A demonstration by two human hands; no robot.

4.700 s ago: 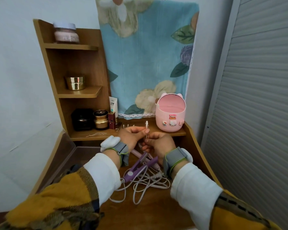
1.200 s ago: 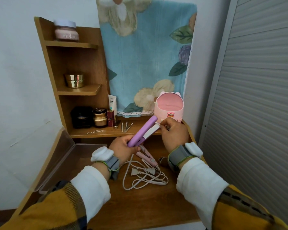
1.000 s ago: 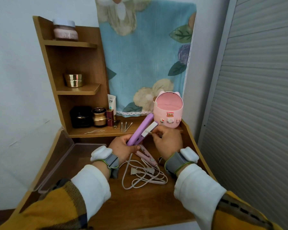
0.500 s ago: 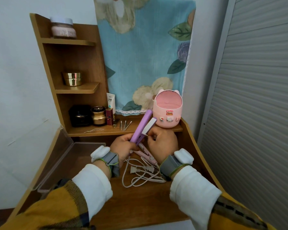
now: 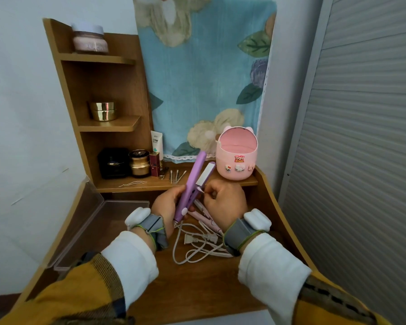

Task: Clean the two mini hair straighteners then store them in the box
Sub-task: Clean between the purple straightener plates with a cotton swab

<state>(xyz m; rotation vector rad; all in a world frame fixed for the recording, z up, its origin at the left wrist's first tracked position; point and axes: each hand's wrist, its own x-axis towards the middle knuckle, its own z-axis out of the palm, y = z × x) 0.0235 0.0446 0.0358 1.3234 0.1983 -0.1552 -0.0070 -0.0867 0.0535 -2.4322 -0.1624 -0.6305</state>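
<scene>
Where the desk runs toward the lower left of the frame, a clear box lies with its lid tipped back; brown wood shows through its floor. Pink bin with cartoon stickers stands at centre right on the low shelf; its contents cannot be seen. Shelf unit at upper left: pale jar on top, gold jar mid-level, then black case, gold-lidded pot and white tube on the bottom level. Loose swabs lie just right of these.

Floral cloth hangs behind. Grey ribbed shutter fills the right side. White cords lie tangled mid-desk.

Left hand, fingers curled, grips the purple straightener low on its body. It is lifted off the desk, tips pointing up toward the bin, plates parted. Right hand, fingers bunched, pinches a small white swab against the inner side near the hinge. Pink straightener lies flat on the desk beneath the right hand, partly hidden.
</scene>
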